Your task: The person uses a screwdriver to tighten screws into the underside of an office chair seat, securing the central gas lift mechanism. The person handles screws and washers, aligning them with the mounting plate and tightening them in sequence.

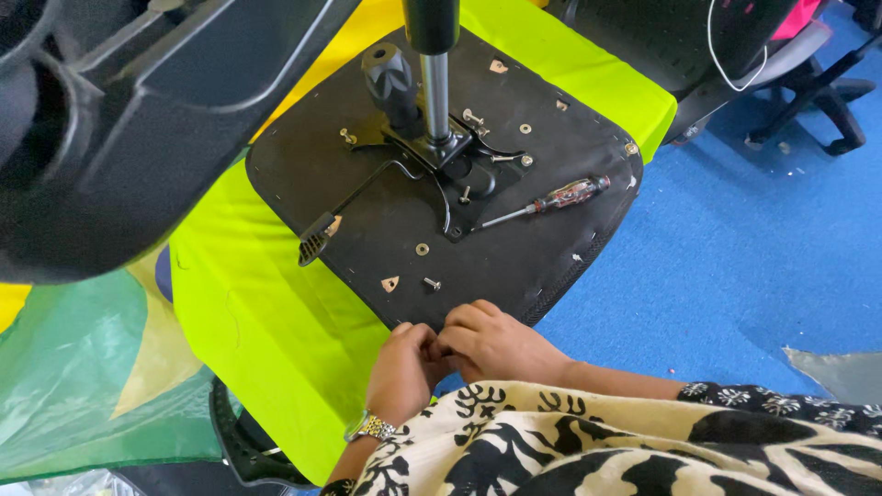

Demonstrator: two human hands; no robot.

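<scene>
My left hand (402, 369) and right hand (494, 344) meet at the six o'clock edge of an upturned black seat base (514, 253), fingers curled and pinching its rim; whether they grip anything smaller I cannot tell. A red-handled screwdriver (551, 199) lies at two o'clock, a loose screw (431, 284) just above my hands.

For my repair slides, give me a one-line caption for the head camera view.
Both hands, left hand and right hand, meet at the near edge of an upturned chair seat; screwdriver lies on it.
</scene>
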